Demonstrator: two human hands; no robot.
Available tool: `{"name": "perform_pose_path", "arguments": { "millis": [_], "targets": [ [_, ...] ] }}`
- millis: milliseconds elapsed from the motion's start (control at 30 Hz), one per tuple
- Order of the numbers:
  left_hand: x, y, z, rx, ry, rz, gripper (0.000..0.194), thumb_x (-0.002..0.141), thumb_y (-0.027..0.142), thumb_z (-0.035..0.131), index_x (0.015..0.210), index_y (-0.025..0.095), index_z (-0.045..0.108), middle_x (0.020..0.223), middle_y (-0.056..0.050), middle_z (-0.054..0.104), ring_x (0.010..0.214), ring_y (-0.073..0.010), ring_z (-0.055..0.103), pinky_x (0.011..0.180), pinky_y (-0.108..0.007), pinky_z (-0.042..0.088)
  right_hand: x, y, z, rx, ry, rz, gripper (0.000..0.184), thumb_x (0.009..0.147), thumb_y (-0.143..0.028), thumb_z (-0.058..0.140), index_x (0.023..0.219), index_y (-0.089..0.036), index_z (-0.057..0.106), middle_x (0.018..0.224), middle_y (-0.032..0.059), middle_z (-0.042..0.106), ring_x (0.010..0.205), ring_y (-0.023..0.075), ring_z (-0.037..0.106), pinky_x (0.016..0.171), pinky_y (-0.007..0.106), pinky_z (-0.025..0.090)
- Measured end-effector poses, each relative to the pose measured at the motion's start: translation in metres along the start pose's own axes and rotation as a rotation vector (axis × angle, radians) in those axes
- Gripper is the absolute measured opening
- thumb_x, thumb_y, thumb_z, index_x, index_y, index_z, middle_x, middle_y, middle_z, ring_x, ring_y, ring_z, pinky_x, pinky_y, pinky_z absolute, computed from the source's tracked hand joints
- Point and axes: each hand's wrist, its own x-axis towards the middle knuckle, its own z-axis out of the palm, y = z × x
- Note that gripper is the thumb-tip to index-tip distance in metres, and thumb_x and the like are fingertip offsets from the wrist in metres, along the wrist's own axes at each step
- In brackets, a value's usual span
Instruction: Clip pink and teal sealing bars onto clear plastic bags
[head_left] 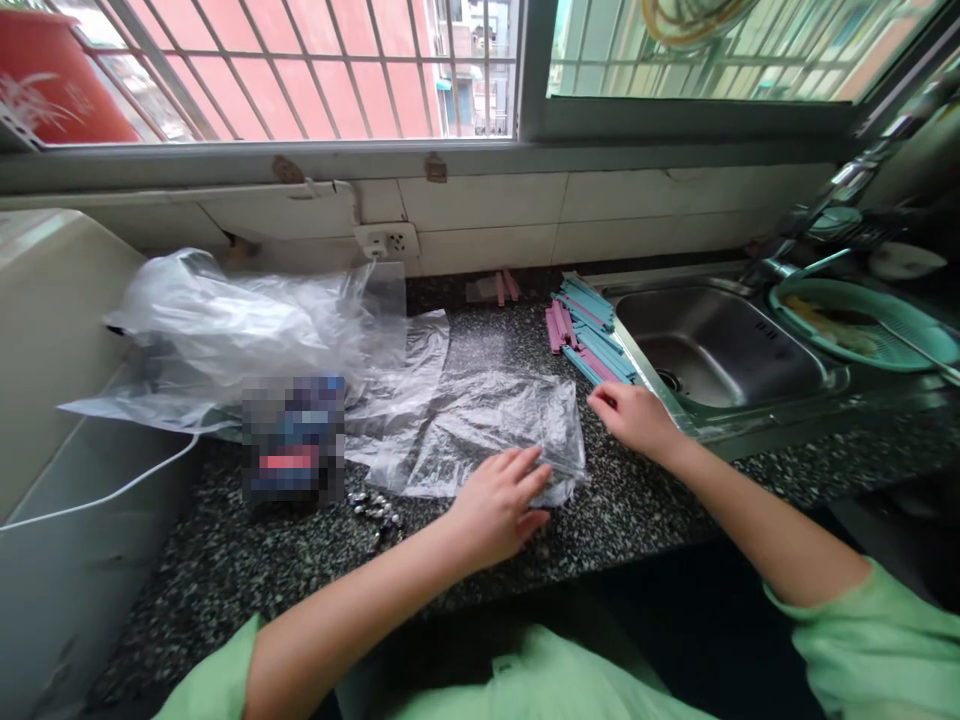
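Note:
My left hand (504, 498) lies on the right part of a clear, crinkled plastic bag (457, 430), fingers stretched out and slightly apart. Farther right, my right hand (636, 418) is closed, with its fingers curled; anything inside them is hidden. Just beyond it, beside the sink, lies a pile of thin pink and light-blue strips (592, 325), some lined up in small bundles. Two more pink strips (507, 287) rest near the wall, next to a small clear wrapper (480, 290).
A heap of clear plastic bags (225, 320) fills the left of the speckled counter (300, 560). A blurred-out object (292, 440) and a beaded string (379, 515) lie nearer me. At right are a steel sink (720, 345) and a green basket (862, 320). A white cable (112, 495) crosses left.

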Motion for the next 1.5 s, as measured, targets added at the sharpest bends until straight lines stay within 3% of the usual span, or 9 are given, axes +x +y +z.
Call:
{"name": "perform_pose_path", "arguments": {
  "millis": [233,400,667,800,933,1067,1233,1367,1500],
  "targets": [
    [0.04,0.039,0.025,0.121,-0.103,-0.084,0.022,0.082,0.031,0.048,0.094,0.013,0.054,0.092,-0.012,0.057,0.082,-0.0238,0.054,0.06,-0.033,0.046,0.07,-0.001,0.011,-0.225,-0.254,0.079,0.017,0.078,-0.027,0.053,0.087,-0.018,0.065,0.096,0.0079,0.066,0.085,0.0208,0.06,0.066,0.026,0.04],
    [0.04,0.037,0.026,0.134,-0.179,0.113,0.019,0.086,0.016,0.036,0.084,0.015,0.055,0.082,-0.009,0.057,0.076,-0.0201,0.054,0.057,-0.03,0.044,0.07,0.006,0.007,-0.221,-0.3,0.03,0.016,0.077,-0.02,0.051,0.082,-0.018,0.066,0.087,0.0058,0.068,0.081,0.0186,0.06,0.064,0.024,0.039],
    [0.036,0.037,0.024,0.204,-0.045,-0.007,0.025,0.088,0.022,0.036,0.106,0.014,0.051,0.086,-0.009,0.057,0.075,-0.0203,0.055,0.053,-0.03,0.043,0.064,0.015,0.005,-0.154,-0.286,0.022,0.016,0.077,-0.019,0.049,0.08,-0.017,0.064,0.081,0.0052,0.068,0.075,0.0166,0.06,0.062,0.022,0.038],
    [0.048,0.043,0.027,0.142,-0.151,0.033,0.022,0.086,0.013,0.034,0.085,0.014,0.056,0.08,-0.01,0.058,0.074,-0.0204,0.056,0.053,-0.029,0.044,0.059,0.017,0.002,-0.129,-0.276,0.001,0.014,0.076,-0.018,0.049,0.074,-0.016,0.062,0.075,0.004,0.067,0.071,0.0152,0.059,0.062,0.022,0.038],
    [0.043,0.045,0.019,-0.033,-0.059,0.036,0.021,0.087,0.023,0.037,0.09,0.016,0.057,0.082,-0.008,0.06,0.075,-0.0189,0.057,0.06,-0.03,0.047,0.053,0.028,-0.005,-0.042,-0.282,-0.026,0.012,0.074,-0.019,0.049,0.068,-0.016,0.059,0.068,0.0023,0.064,0.064,0.0138,0.058,0.06,0.022,0.04],
    [0.024,0.013,0.005,-0.103,0.062,-0.215,0.041,0.084,0.041,0.043,0.113,0.014,0.051,0.113,-0.015,0.057,0.104,-0.0243,0.053,0.086,-0.037,0.045,0.044,0.039,-0.012,0.076,-0.292,-0.026,0.011,0.07,-0.021,0.048,0.063,-0.017,0.056,0.062,0.0016,0.061,0.06,0.014,0.056,0.058,0.023,0.04],
    [-0.01,-0.038,-0.003,0.121,-0.027,-0.603,0.054,0.081,0.04,0.047,0.124,0.006,0.044,0.134,-0.024,0.04,0.125,-0.037,0.035,0.097,-0.049,0.032,0.037,0.041,-0.024,0.121,-0.307,0.015,0.011,0.066,-0.023,0.049,0.059,-0.018,0.054,0.058,0.0008,0.059,0.057,0.0136,0.053,0.055,0.023,0.039],
    [-0.01,-0.006,-0.001,0.104,0.074,-0.345,0.052,0.082,0.049,0.044,0.117,0.012,0.049,0.125,-0.019,0.048,0.118,-0.0314,0.042,0.095,-0.045,0.035,0.039,0.038,-0.033,0.214,-0.335,0.018,0.014,0.066,-0.029,0.05,0.06,-0.017,0.054,0.057,0.0004,0.057,0.054,0.0123,0.05,0.052,0.023,0.038],
    [0.021,0.052,0.011,0.001,-0.082,-0.117,0.05,0.075,0.061,0.046,0.091,0.014,0.055,0.09,-0.012,0.056,0.084,-0.0251,0.054,0.067,-0.036,0.047,0.044,0.036,-0.035,0.265,-0.339,0.031,0.017,0.066,-0.033,0.053,0.06,-0.017,0.054,0.057,0.0012,0.058,0.055,0.0125,0.051,0.052,0.023,0.038]
  ]
}}
